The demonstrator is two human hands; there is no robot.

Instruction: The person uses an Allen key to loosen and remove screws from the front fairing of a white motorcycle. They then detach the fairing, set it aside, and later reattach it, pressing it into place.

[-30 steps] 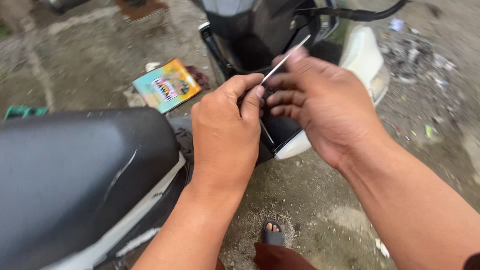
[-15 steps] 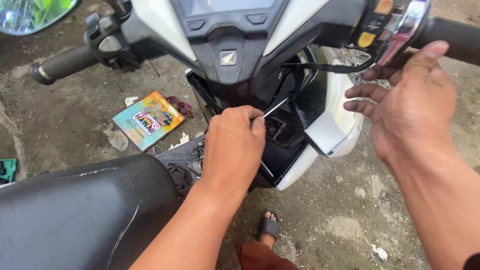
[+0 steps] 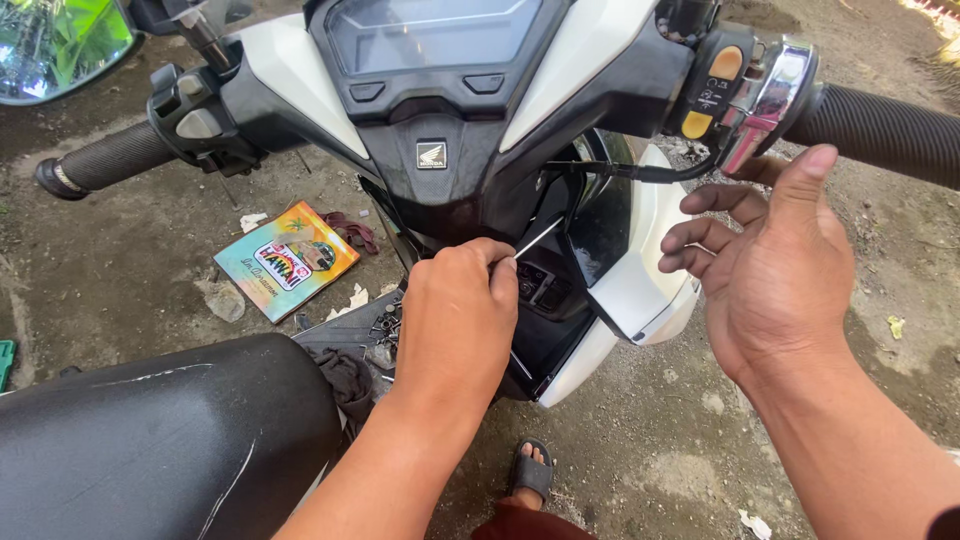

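Here the fingers (image 3: 497, 262) of the left hand (image 3: 455, 320) are clenched around a thin metal rod (image 3: 538, 237), pinching it between the thumb and the first finger. The hold is near the lower end, probably so that the tip can be guided with precision. The rod points up and to the right, into the dark opening of the scooter's front panel (image 3: 560, 290), just below the black dashboard (image 3: 430, 60). The tip itself is hidden there, so I cannot tell what it touches.

The right hand (image 3: 775, 270) holds nothing. Its fingers are released and a little curled, the palm facing the white side cover (image 3: 640, 280), near it but not touching. It seems to wait there to steady the loose cover, which stands away from the body.

Above this hand is the right handlebar grip (image 3: 885, 125) with its switches. The black seat (image 3: 150, 440) fills the lower left corner. On the dirt ground (image 3: 120, 270), left of the scooter, lies a colourful flat packet (image 3: 287, 262), apart from the hands. A foot in a sandal (image 3: 531, 470) stands under the scooter's edge.
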